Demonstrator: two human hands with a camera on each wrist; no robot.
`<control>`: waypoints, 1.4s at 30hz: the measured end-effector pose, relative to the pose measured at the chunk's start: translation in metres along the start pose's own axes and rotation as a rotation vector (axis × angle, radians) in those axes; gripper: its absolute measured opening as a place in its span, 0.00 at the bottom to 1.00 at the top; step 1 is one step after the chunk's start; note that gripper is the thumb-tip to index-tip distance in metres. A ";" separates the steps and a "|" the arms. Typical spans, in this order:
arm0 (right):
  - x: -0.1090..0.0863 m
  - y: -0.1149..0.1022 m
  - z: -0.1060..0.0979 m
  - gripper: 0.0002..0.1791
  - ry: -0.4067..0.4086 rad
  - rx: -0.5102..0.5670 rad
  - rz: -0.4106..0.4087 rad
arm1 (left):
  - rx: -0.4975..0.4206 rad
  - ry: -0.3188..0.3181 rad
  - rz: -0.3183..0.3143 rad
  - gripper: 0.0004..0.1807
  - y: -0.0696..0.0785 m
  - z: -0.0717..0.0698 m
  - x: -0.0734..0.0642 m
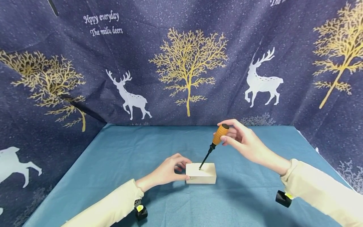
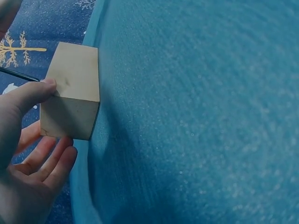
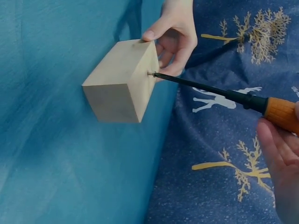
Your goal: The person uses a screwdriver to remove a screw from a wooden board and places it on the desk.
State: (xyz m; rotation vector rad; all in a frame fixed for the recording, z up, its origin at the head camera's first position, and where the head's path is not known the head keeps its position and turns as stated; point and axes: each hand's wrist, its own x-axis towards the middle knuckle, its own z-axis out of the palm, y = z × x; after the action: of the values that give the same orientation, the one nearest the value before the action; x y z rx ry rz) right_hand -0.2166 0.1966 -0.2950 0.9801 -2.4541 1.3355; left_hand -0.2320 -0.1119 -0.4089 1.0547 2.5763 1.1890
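Observation:
A pale wooden block [image 1: 200, 177] lies on the blue cloth. My left hand [image 1: 173, 168] grips its left end, thumb on the near face and fingers at the far side; the left wrist view shows the thumb pressing the block [image 2: 74, 72]. In my right hand [image 1: 244, 138] is a screwdriver [image 1: 219, 135] with an orange handle and dark shaft, pinched between thumb and fingers. It leans to the right, its tip down on a small screw [image 3: 150, 73] that stands in the block's top face. The screw's lower part is hidden in the wood.
Blue cloth [image 1: 136, 142] covers the table. Behind it hangs a dark blue curtain [image 1: 170, 94] printed with white deer and golden trees. Black wrist devices [image 1: 283, 198] hang below both cream sleeves.

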 end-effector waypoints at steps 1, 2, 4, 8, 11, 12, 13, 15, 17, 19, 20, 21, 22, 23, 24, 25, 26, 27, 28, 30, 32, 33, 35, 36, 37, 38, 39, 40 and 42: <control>0.001 -0.001 -0.001 0.22 -0.011 -0.014 0.009 | 0.000 0.001 0.000 0.26 0.000 0.000 0.000; 0.003 -0.002 -0.002 0.23 -0.023 -0.025 0.021 | 0.000 0.003 -0.001 0.26 0.000 0.000 0.000; 0.006 -0.005 -0.002 0.24 -0.038 -0.046 0.035 | 0.000 0.005 -0.003 0.26 0.000 0.000 0.000; 0.013 -0.012 0.003 0.26 -0.026 -0.041 0.031 | 0.002 0.004 -0.008 0.26 0.000 0.000 0.000; 0.017 -0.016 0.011 0.26 0.014 -0.041 0.016 | 0.005 0.001 -0.006 0.26 -0.002 0.001 0.001; 0.018 -0.017 0.014 0.25 0.033 -0.051 0.019 | 0.004 0.000 -0.008 0.26 -0.002 0.001 0.001; 0.019 -0.018 0.017 0.25 0.053 -0.066 0.023 | 0.001 0.000 -0.010 0.26 -0.003 0.002 0.001; 0.021 -0.018 0.023 0.24 0.097 -0.085 0.031 | -0.003 0.000 -0.010 0.26 -0.003 0.002 0.001; 0.023 -0.018 0.028 0.24 0.143 -0.102 0.041 | -0.008 0.002 -0.005 0.25 -0.003 0.002 0.001; 0.023 -0.018 0.033 0.24 0.180 -0.140 0.040 | -0.010 0.003 -0.004 0.25 -0.002 0.003 0.001; 0.023 -0.018 0.035 0.24 0.193 -0.156 0.039 | -0.010 0.001 -0.003 0.25 -0.002 0.003 0.001; 0.023 -0.018 0.037 0.25 0.203 -0.171 0.039 | -0.011 -0.001 -0.004 0.25 -0.002 0.003 0.001; 0.024 -0.018 0.038 0.27 0.211 -0.180 0.036 | -0.015 -0.003 -0.003 0.25 -0.001 0.003 0.001; 0.024 -0.019 0.038 0.28 0.215 -0.189 0.033 | -0.015 -0.004 -0.005 0.25 -0.001 0.003 0.001; 0.024 -0.020 0.038 0.29 0.216 -0.197 0.028 | -0.016 -0.005 -0.006 0.25 -0.001 0.003 0.001; 0.025 -0.021 0.038 0.30 0.216 -0.196 0.027 | -0.016 -0.006 -0.005 0.25 -0.001 0.002 0.001; 0.025 -0.021 0.038 0.30 0.216 -0.191 0.027 | -0.017 -0.005 -0.008 0.25 0.000 0.002 0.001; 0.026 -0.022 0.038 0.31 0.214 -0.185 0.028 | -0.019 -0.003 -0.007 0.25 0.000 0.002 0.001; 0.027 -0.023 0.038 0.31 0.213 -0.180 0.030 | -0.019 -0.001 -0.005 0.25 0.000 0.002 0.000; 0.027 -0.023 0.038 0.31 0.217 -0.157 0.046 | -0.021 0.003 -0.003 0.25 -0.001 0.002 0.000; 0.028 -0.022 0.039 0.30 0.232 -0.131 0.065 | -0.024 0.004 0.000 0.25 -0.001 0.003 0.000; 0.028 -0.021 0.039 0.29 0.238 -0.117 0.077 | -0.026 0.003 -0.001 0.25 -0.001 0.003 0.001; 0.029 -0.021 0.039 0.27 0.247 -0.088 0.098 | -0.032 -0.003 -0.006 0.25 -0.002 0.002 0.001; 0.029 -0.021 0.039 0.26 0.244 -0.075 0.105 | -0.035 -0.006 -0.008 0.25 -0.002 0.002 0.001; 0.030 -0.021 0.039 0.26 0.237 -0.060 0.109 | -0.035 -0.009 -0.008 0.25 -0.002 0.002 0.001; 0.031 -0.021 0.038 0.25 0.225 -0.047 0.112 | -0.035 -0.012 -0.012 0.25 -0.001 0.001 0.001; 0.031 -0.021 0.037 0.24 0.213 -0.033 0.112 | -0.034 -0.015 -0.010 0.25 -0.001 0.001 0.001; 0.032 -0.021 0.036 0.23 0.201 -0.016 0.112 | -0.032 -0.017 -0.011 0.25 -0.001 0.000 0.001; 0.033 -0.022 0.034 0.22 0.177 0.013 0.111 | -0.027 -0.019 -0.008 0.24 -0.001 -0.001 0.001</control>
State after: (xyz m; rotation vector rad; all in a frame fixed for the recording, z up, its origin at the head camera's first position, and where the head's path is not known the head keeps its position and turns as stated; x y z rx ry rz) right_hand -0.2234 0.1452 -0.2850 0.7036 -2.3993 1.4079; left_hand -0.2339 -0.1122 -0.4091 1.0439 2.5404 1.2025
